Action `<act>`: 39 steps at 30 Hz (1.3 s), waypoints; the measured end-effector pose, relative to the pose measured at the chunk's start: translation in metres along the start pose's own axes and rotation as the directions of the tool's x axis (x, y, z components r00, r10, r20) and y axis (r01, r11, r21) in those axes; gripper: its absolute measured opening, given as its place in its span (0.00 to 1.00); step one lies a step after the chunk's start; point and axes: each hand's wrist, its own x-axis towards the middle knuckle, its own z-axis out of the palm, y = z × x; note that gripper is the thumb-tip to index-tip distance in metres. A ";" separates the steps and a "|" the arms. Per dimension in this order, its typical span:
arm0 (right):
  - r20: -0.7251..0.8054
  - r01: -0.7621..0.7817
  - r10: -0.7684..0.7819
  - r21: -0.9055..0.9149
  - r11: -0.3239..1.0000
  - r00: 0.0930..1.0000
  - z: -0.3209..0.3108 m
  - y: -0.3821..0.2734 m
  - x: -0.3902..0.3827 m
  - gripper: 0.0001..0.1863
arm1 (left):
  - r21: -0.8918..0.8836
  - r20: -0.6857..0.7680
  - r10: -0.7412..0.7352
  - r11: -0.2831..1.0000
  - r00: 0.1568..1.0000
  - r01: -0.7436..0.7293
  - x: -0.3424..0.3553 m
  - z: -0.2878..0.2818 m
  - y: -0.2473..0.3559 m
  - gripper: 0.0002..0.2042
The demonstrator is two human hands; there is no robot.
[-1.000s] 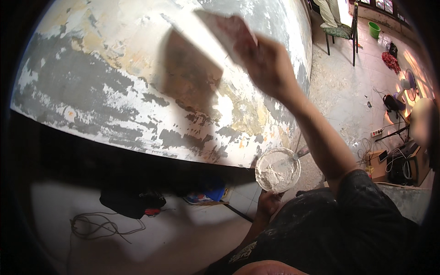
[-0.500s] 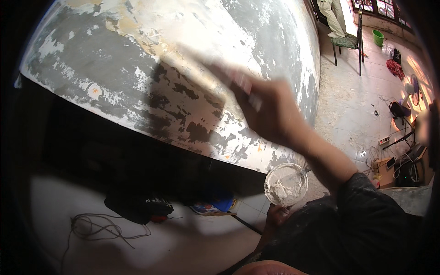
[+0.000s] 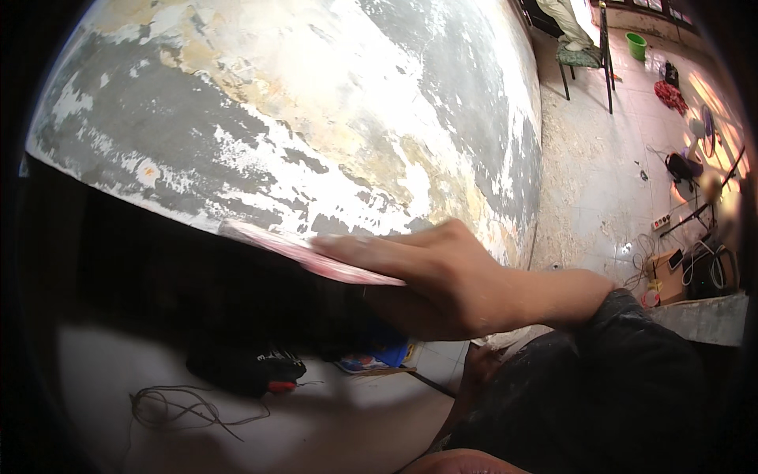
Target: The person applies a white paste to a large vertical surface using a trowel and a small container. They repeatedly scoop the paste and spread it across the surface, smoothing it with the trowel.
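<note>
My right hand point(image 3: 430, 276) is closed on a flat pink-and-white trowel point(image 3: 351, 268), held at the lower edge of the patchy grey, white and ochre wall point(image 3: 181, 110), above a dark shadowed band. Whether the blade touches the wall is unclear. Below it, my left hand point(image 3: 483, 363) holds a container of white paste point(image 3: 501, 338), mostly hidden behind my right hand and forearm.
A person's legs point(image 3: 572, 31) are on a chair point(image 3: 580, 55) at the back right. Along the floor lie a green bucket point(image 3: 636, 45), red cloth point(image 3: 669, 96), fan point(image 3: 705, 130), power strip point(image 3: 660, 222) and cables. Coiled cable point(image 3: 166, 403) and a black bag point(image 3: 225, 371) lie lower left.
My right hand and trowel have swept down from high on the wall to its lower edge, now covering most of the paste container, which was fully visible before.
</note>
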 end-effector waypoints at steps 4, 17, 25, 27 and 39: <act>-0.153 0.122 -0.111 0.066 0.990 0.982 -0.028 0.038 -0.068 0.31 | 0.092 -0.006 0.017 0.996 1.000 -0.016 0.002 0.043 0.008 0.35; -0.574 -0.736 0.609 0.016 0.676 0.547 -0.183 -0.017 -0.187 0.09 | 0.039 0.193 0.121 0.991 0.974 -0.131 0.053 0.114 0.002 0.39; -0.303 -0.884 0.831 -0.129 0.450 0.467 -0.227 -0.055 -0.184 0.08 | 0.058 0.276 0.243 0.962 0.930 -0.269 0.062 0.190 -0.009 0.31; -0.274 -0.894 0.857 -0.238 0.379 0.436 -0.243 -0.050 -0.179 0.09 | 0.073 0.291 0.266 0.952 0.919 -0.299 0.063 0.202 -0.013 0.32; -0.046 -0.840 0.846 0.101 0.533 0.531 -0.273 0.018 -0.159 0.26 | 0.340 0.377 0.245 0.861 0.894 -0.379 0.050 0.240 -0.079 0.31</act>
